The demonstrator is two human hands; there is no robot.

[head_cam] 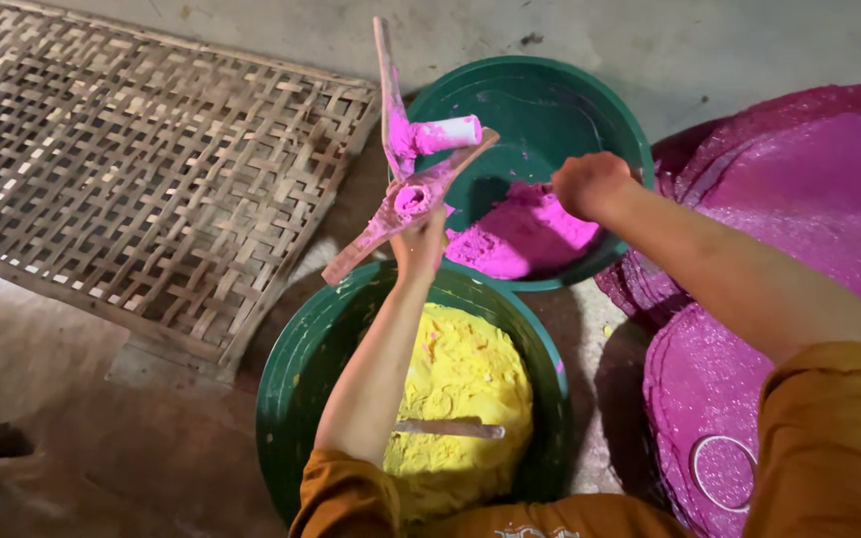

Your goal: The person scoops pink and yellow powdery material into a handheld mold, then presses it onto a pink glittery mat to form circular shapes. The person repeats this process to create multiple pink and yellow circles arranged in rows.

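My left hand (421,242) grips a wooden lever press (413,169) smeared with pink dough, held up between two green basins. Its two handles are spread apart and a white cylinder sticks out at the hinge. My right hand (590,184) is closed in a fist over the far green basin (550,85), just above a lump of pink dough (520,234). Whether it holds dough I cannot tell. The near green basin (291,389) holds a big mound of yellow dough (462,389) with a flat stick (450,428) lying across it.
A woven bamboo mat (142,159) lies on the concrete floor at the left. Stacks of round pink mesh discs (809,189) fill the right side, with a metal ring (724,473) on the near stack (700,399).
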